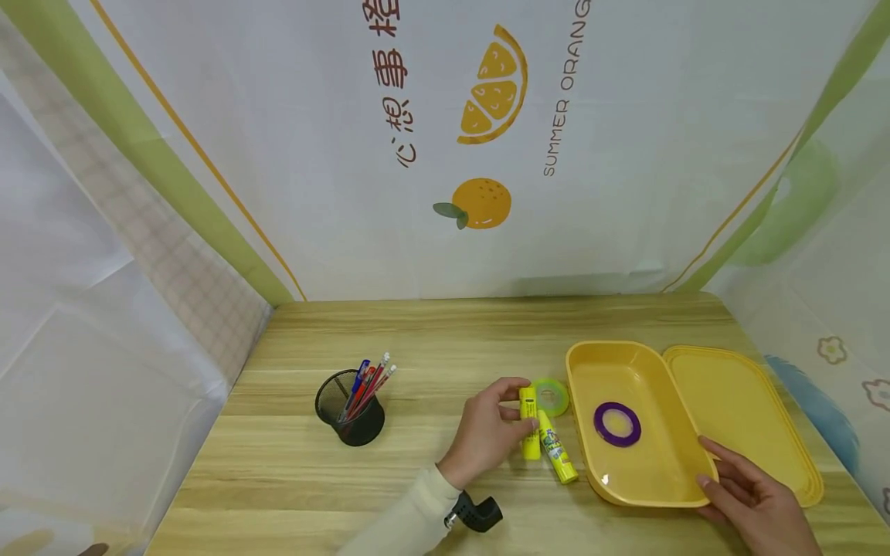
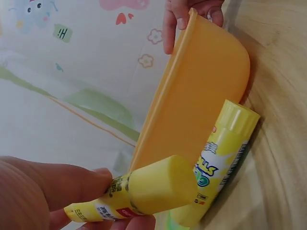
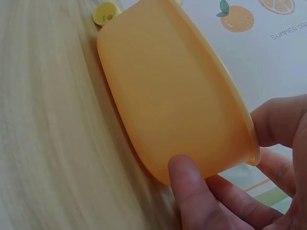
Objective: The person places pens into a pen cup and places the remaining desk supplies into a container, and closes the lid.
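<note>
My left hand (image 1: 490, 428) pinches a yellow glue stick (image 1: 529, 425) between thumb and fingers, just left of the open yellow box (image 1: 643, 483). Another yellow glue stick (image 2: 218, 158) lies on the table beside the box wall. A green tape roll (image 1: 552, 397) rests behind the two sticks, partly covered by the held one. Inside the box lies a purple tape roll (image 1: 617, 424). At the box's near right corner, my right hand (image 1: 754, 494) grips the rim, its fingers also against the outer wall in the right wrist view.
The box's yellow lid (image 1: 744, 417) lies flat to the right, partly behind the box. On the left stands a black mesh pen holder (image 1: 363, 428) with several pens and pencils. A printed curtain (image 1: 417, 255) hangs along the table's back edge.
</note>
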Demonstrator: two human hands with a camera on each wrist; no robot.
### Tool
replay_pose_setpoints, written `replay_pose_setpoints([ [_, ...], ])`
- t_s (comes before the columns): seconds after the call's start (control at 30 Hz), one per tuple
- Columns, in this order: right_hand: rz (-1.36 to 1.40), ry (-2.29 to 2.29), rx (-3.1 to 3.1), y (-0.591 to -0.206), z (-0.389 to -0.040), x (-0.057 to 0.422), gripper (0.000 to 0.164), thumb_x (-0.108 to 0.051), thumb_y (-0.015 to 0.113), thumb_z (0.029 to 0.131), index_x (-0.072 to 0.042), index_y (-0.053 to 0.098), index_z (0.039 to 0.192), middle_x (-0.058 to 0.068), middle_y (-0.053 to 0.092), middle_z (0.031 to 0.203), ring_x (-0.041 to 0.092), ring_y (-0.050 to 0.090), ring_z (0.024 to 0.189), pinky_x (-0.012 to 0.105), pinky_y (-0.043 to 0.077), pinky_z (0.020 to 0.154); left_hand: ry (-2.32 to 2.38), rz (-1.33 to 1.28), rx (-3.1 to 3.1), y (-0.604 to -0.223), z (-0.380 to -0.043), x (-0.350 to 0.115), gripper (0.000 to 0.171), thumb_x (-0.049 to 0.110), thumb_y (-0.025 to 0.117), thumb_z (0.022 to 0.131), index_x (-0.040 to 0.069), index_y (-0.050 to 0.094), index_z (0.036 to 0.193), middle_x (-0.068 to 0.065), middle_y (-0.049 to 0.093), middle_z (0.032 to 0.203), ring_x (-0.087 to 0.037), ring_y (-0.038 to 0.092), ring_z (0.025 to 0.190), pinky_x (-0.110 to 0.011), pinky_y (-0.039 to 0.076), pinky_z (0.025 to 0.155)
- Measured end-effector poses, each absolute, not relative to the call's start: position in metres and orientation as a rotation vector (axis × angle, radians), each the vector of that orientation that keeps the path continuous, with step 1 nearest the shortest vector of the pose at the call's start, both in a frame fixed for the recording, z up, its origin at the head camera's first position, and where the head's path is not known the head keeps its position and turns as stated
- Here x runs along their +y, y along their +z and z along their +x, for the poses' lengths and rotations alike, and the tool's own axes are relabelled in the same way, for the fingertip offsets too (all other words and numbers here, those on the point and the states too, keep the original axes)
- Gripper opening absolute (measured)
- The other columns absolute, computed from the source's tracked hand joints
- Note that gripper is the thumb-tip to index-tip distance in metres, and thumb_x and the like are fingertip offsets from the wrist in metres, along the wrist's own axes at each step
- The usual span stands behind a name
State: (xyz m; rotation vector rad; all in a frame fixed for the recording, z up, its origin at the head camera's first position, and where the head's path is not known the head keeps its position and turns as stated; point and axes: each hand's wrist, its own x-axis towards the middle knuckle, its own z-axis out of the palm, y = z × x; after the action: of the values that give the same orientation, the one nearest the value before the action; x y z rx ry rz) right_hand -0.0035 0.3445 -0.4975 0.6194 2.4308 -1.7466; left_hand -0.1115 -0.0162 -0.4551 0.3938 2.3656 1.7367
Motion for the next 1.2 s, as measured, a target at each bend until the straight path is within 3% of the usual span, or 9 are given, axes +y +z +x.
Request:
replay_pose_setpoints([
  [0.13,0.617,-1.799,2.405,-0.498,-0.003,0.345,0.059,-0.02,0.077,0.099,-0.037,0.057,0.153,-0.007,0.067,0.096,0.004,0.07,0.083,0.033,0.066,0.072,1.727,0.384,2.351,-0.447,-0.112,-0.012,0.055,0.01,0.085,0.089,0.015,0.066,0.141,-0.008,0.071,0.128,-0.007,0.072,0.093,-0.022,0.062,0.071],
  [0.3,0.595,-1.84,2.402,-0.5,-0.003,0.345,0.061,-0.018,0.077,0.099,-0.033,0.057,0.154,-0.013,0.068,0.094,0.006,0.071,0.083,0.033,0.066,0.071,1.723,0.434,2.347,-0.439,-0.113,-0.005,0.055,0.015,0.086,0.089,0.018,0.068,0.14,-0.008,0.073,0.126,-0.004,0.07,0.089,-0.022,0.061,0.07],
  [0.7,0.581,-1.832,2.422,-0.501,-0.001,0.345,0.061,-0.019,0.077,0.099,-0.029,0.055,0.155,-0.012,0.067,0.095,0.007,0.071,0.082,0.033,0.066,0.071,1.698,0.543,2.318,-0.422,-0.115,0.022,0.057,0.022,0.083,0.093,0.016,0.064,0.146,-0.007,0.073,0.126,0.0,0.067,0.092,-0.019,0.06,0.07],
  [1.0,0.606,-1.74,2.45,-0.5,-0.002,0.345,0.06,-0.024,0.076,0.1,-0.034,0.054,0.155,-0.012,0.066,0.096,0.002,0.07,0.084,0.032,0.066,0.072,1.708,0.495,2.315,-0.418,-0.117,0.045,0.055,0.026,0.086,0.091,0.014,0.067,0.141,-0.004,0.074,0.123,0.002,0.067,0.087,-0.017,0.059,0.07],
  [1.2,0.53,-1.868,2.381,-0.503,-0.002,0.349,0.057,-0.015,0.073,0.101,-0.034,0.057,0.153,-0.01,0.067,0.095,0.007,0.071,0.083,0.034,0.066,0.07,1.707,0.485,2.273,-0.417,-0.118,0.058,0.054,0.024,0.085,0.091,0.013,0.067,0.14,0.003,0.073,0.116,0.002,0.068,0.086,-0.017,0.059,0.067],
])
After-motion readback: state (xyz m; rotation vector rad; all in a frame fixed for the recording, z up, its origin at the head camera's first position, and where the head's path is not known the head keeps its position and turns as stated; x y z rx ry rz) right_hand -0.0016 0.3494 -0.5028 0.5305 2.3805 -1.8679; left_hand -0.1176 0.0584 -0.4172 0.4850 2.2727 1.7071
